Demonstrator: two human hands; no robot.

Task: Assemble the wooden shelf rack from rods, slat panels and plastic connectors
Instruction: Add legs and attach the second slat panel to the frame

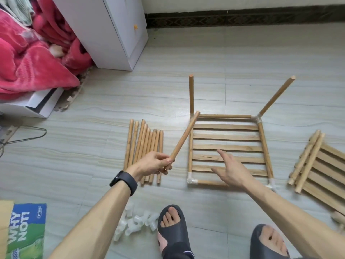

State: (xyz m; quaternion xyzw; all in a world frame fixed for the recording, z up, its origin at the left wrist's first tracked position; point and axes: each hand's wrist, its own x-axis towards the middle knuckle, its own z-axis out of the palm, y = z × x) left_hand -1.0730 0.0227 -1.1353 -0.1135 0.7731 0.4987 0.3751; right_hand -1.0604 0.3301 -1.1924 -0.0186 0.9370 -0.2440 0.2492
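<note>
A slat panel (226, 147) lies flat on the floor, framed by rods with white plastic connectors (190, 180) at its corners. Two upright rods (191, 94) rise from the far corners. My left hand (155, 163) grips the lower end of a loose wooden rod (183, 138) that slants up to the right, its tip near the panel's far left corner. My right hand (230, 170) hovers open over the near slats, fingers spread. A row of several spare rods (144, 151) lies left of the panel.
A heap of white connectors (135, 222) sits by my left foot. More slat panels with rods (321, 169) lie at the right. A white cabinet (110, 30), red blankets (31, 58) and a box stand at the left. Both sandalled feet are in the foreground.
</note>
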